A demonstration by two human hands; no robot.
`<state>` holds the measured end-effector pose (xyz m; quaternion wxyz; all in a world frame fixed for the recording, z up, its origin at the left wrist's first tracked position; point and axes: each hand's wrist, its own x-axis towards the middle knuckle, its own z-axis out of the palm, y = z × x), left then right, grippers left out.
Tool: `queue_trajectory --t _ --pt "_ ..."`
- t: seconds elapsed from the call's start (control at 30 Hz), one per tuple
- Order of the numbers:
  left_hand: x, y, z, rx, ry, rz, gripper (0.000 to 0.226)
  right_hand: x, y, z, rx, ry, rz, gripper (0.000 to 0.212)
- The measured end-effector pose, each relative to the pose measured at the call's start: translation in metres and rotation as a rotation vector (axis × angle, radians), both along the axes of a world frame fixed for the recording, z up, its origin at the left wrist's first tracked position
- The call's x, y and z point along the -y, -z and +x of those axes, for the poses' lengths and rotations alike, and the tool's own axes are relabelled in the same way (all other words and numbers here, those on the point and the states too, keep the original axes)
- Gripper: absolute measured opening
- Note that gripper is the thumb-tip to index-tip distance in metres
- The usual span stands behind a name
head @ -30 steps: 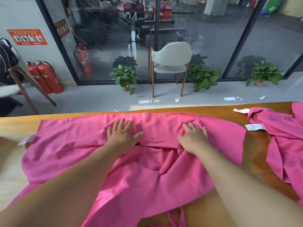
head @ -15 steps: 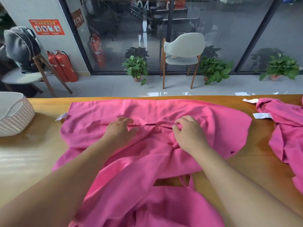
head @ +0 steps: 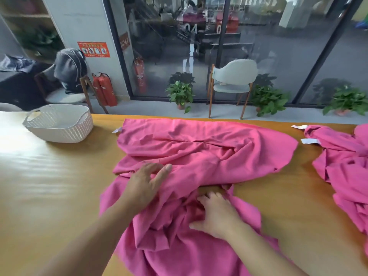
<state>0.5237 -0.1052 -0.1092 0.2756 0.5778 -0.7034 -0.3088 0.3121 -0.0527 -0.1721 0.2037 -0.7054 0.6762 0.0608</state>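
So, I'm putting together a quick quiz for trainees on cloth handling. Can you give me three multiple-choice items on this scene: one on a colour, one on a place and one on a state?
1. What colour is the large crumpled cloth in the middle of the wooden table?
A. Blue
B. White
C. Pink

2. Where does the white perforated plastic basket stand?
A. On the table, left of the cloth
B. On top of the cloth
C. On the floor

3. How does the left hand lie?
A. Raised in the air
B. Fingers straight, resting on the cloth
C. Gripping the basket

Answers:
1 C: the fabric is plainly pink.
2 A: it sits on the tabletop, apart from the cloth's left edge.
3 B: its fingers lie extended across the folds.
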Motion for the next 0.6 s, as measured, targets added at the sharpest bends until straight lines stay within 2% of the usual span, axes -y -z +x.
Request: queue_trajectory --t 0.07,0.13,0.23,0.27,0.37,0.47,0.53,0.6 --pt "-0.018 -0.002 0.003 0.023 0.105 0.075 0.070 -0.012 -0.006 0.009 -0.049 0.021 -0.073 0.046" --pt "-0.026 0.009 0.009 0.165 0.167 0.004 0.057 -0.024 -0.015 0.019 -0.137 0.067 -0.108 0.027" --pt "-0.029 0.020 0.020 0.335 0.077 -0.099 0.015 -0.045 -0.031 0.027 -0.242 0.151 -0.040 0.029" --pt "-0.028 0.021 0.024 0.391 0.029 -0.088 0.012 -0.053 -0.035 0.027 -0.269 0.192 0.028 0.031" --pt "-0.027 0.024 0.037 0.595 -0.006 0.022 0.019 -0.074 -0.045 0.022 -0.355 0.262 0.255 0.037" --pt "-0.037 0.029 0.037 0.652 0.194 0.243 0.042 -0.084 -0.056 0.021 -0.410 0.246 0.459 0.039" --pt "-0.051 0.027 0.029 0.582 0.238 0.350 0.058 -0.082 -0.063 0.026 -0.358 0.326 0.394 0.036" --pt "-0.061 0.028 0.024 0.355 0.103 0.313 0.062 -0.072 -0.058 0.032 -0.221 0.450 0.168 0.034"
